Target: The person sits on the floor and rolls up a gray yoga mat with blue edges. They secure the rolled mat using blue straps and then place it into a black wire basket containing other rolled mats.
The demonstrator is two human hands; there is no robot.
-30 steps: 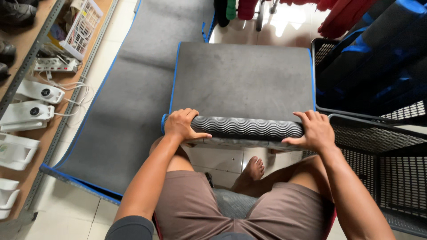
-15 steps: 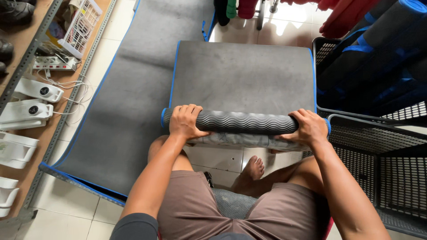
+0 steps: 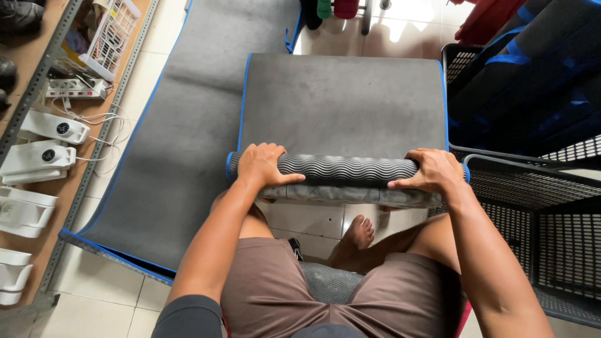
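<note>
Grey mat (image 3: 344, 106) with blue edging lies flat on the tiled floor ahead of the seated person, its near end wound into a roll (image 3: 347, 170) whose outer face shows a wavy ribbed texture. Left hand (image 3: 263, 166) clasps the left end of that roll, fingers curled over the top and thumb pointing inward along its front. Right hand (image 3: 432, 170) grips the right end the same way, fingers wrapped over and thumb stretched toward the middle. Both hands press on the roll, which sits just above the person's knees; a loose layer of mat hangs under it, though how tightly it is wound is hard to judge from this angle.

Below the roll a bare foot (image 3: 354, 238) rests on the pale tiles, between brown shorts (image 3: 294, 294). A second, larger grey mat (image 3: 181, 131) spreads to the left, partly under the first. Beyond it, a wooden shelf (image 3: 37, 94) carries white devices (image 3: 47, 141), a power strip (image 3: 75, 89) and a white wire basket (image 3: 113, 34). To the right stand black mesh baskets (image 3: 538, 213), one holding rolled dark mats (image 3: 532, 75).
</note>
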